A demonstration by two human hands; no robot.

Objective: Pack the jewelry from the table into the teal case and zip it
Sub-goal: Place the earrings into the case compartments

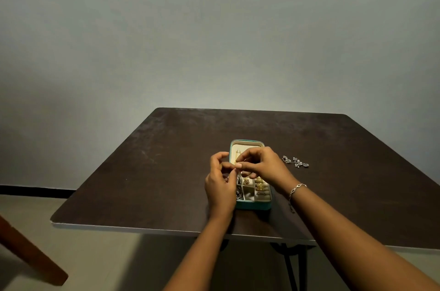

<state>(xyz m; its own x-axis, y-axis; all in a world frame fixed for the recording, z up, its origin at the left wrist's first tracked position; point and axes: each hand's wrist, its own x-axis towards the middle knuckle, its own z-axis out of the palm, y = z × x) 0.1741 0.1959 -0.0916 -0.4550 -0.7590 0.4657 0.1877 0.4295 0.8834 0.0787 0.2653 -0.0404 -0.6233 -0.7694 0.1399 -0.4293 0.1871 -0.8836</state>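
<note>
The teal case (pixel 254 205) lies open on the dark table (pixel 166 171), its cream lid (pixel 245 146) folded back. Gold and dark pieces sit in its compartments (pixel 258 186). My left hand (pixel 220 183) and my right hand (pixel 262 164) meet over the middle of the case, fingertips pinched together on a small piece too tiny to identify. A silver jewelry piece (pixel 296 161) with pale stones lies on the table to the right of the case, apart from both hands.
A silver bracelet (pixel 296 189) hangs on my right wrist. The table's front edge (pixel 142 229) is near my forearms. A brown wooden furniture leg (pixel 28 252) stands at the lower left on the floor. A plain wall rises behind the table.
</note>
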